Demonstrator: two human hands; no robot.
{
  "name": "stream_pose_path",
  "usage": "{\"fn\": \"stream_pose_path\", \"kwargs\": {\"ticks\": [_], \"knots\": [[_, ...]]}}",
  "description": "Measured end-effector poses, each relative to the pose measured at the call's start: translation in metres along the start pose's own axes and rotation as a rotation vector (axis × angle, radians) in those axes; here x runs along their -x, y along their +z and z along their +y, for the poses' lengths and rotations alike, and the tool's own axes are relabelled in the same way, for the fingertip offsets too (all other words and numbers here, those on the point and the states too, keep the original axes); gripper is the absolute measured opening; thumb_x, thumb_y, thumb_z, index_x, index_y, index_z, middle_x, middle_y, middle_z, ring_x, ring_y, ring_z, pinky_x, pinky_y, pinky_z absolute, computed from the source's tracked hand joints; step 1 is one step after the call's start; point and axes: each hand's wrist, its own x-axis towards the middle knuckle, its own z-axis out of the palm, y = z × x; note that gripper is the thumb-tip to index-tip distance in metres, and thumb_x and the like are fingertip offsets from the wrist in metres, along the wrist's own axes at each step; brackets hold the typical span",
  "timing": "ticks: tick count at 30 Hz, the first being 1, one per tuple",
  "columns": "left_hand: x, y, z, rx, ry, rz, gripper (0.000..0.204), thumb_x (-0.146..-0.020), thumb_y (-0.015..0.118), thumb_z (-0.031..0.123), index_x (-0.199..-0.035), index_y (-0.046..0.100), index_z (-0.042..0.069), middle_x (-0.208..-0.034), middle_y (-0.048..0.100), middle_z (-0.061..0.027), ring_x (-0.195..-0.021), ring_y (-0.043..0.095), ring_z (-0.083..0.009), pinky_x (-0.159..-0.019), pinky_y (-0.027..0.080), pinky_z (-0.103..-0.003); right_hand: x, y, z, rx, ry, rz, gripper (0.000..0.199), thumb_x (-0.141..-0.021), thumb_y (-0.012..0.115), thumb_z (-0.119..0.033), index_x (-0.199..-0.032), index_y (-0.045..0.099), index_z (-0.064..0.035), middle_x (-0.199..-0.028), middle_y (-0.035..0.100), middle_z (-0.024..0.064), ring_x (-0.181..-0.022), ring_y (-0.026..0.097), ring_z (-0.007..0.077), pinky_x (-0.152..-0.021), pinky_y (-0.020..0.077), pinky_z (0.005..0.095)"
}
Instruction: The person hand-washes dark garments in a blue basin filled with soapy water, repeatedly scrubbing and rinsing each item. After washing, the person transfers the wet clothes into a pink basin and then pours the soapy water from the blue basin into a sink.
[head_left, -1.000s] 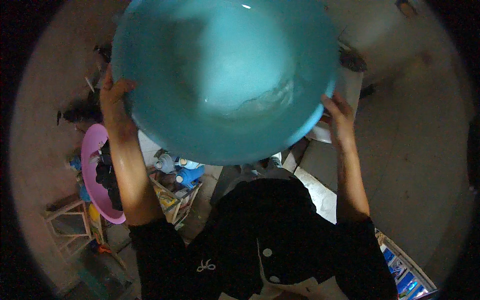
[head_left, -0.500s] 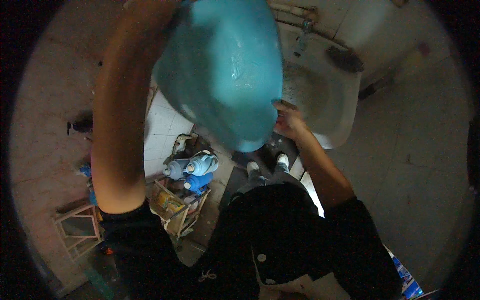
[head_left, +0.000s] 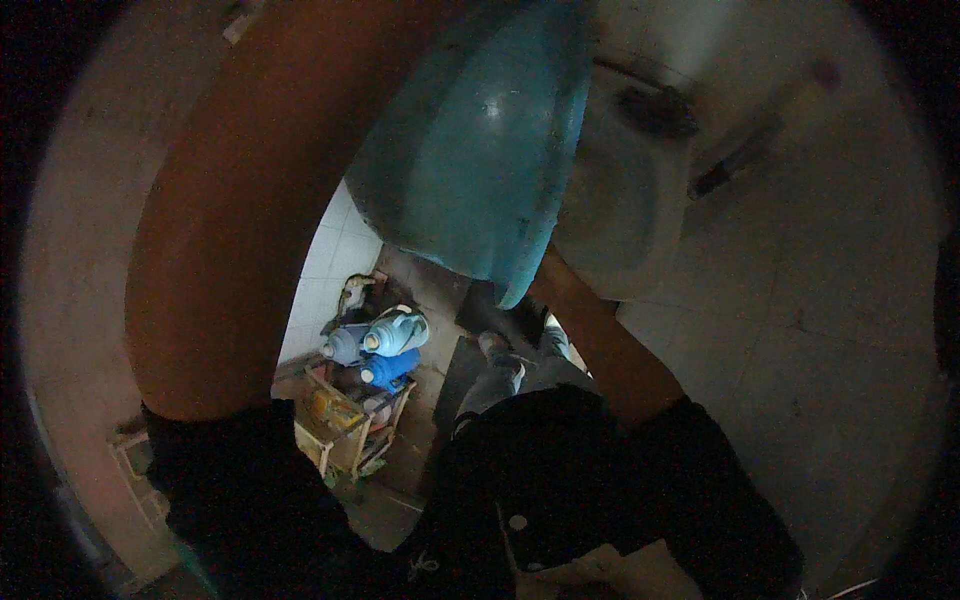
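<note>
A large blue-green plastic basin (head_left: 470,170) is held up in front of me at the top centre, tilted on its side. Its pale rim runs down the right side to a low corner. My left arm (head_left: 240,220) reaches up across the left of the view and leaves it at the top edge, so the left hand is out of sight. From the lower right my right forearm (head_left: 625,350) rises to the basin's lower right edge. The right hand (head_left: 550,268) goes behind the rim there, and its fingers are hidden.
Behind the basin on the right is a pale washbasin (head_left: 670,215) with a dark object on its back edge. Several blue and grey thermos flasks (head_left: 395,335) stand by a small rack (head_left: 345,430) at lower left. A wooden frame (head_left: 135,460) stands further left.
The basin has turned, bringing its rim into view on the right. My right hand has slipped behind the rim. My left arm has come closer, and the view is darker.
</note>
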Motion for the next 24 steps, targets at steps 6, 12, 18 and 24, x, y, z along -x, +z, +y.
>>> {"fn": "stream_pose_path", "kwargs": {"ticks": [6, 12, 18, 24], "knots": [[0.089, -0.015, 0.007, 0.160, -0.054, 0.233, 0.033, -0.075, 0.056, 0.019, -0.103, 0.053, 0.002, -0.093, 0.056, -0.0113, -0.085, 0.054, -0.0228, -0.076, 0.044, -0.035, 0.025, -0.003, 0.010, 1.543, -0.519, -0.076, 0.029, -0.077, 0.059, -0.017, -0.103, 0.052, -0.0049, -0.090, 0.060, 0.0114, -0.084, 0.058, 0.0255, -0.074, 0.0466, 0.0390], [0.253, 0.013, -0.006, 0.416, -0.285, 0.599, 0.038, -0.076, 0.058, 0.020, -0.109, 0.051, 0.002, -0.098, 0.057, -0.0125, -0.088, 0.055, -0.0242, -0.078, 0.045, -0.036, 0.080, -0.006, -0.020, 0.688, -0.101, 0.212, 0.055, -0.072, 0.063, -0.028, -0.119, 0.045, -0.0044, -0.113, 0.051, 0.0104, -0.098, 0.050, 0.0249, -0.083, 0.0415, 0.0384], [0.430, 0.154, -0.023, 0.734, -0.365, 0.948, 0.049, -0.071, 0.062, 0.014, -0.115, 0.048, 0.000, -0.105, 0.054, -0.0184, -0.101, 0.051, -0.0281, -0.087, 0.040, -0.038, 0.155, 0.024, -0.033, 1.103, -0.116, 0.264, 0.046, -0.072, 0.063, -0.027, -0.108, 0.050, -0.0018, -0.103, 0.055, 0.0105, -0.092, 0.053, 0.0220, -0.079, 0.0437, 0.0358], [0.586, 0.291, 0.016, 1.261, -0.733, 1.117, 0.050, -0.074, 0.065, 0.015, -0.119, 0.047, 0.004, -0.117, 0.051, -0.0079, -0.107, 0.046, -0.0196, -0.094, 0.034, -0.034, 0.164, 0.028, 0.035, 1.393, 0.144, 0.026, 0.051, -0.069, 0.063, -0.020, -0.110, 0.046, 0.0042, -0.106, 0.051, 0.0131, -0.095, 0.050, 0.0263, -0.077, 0.0438, 0.0358]]}}
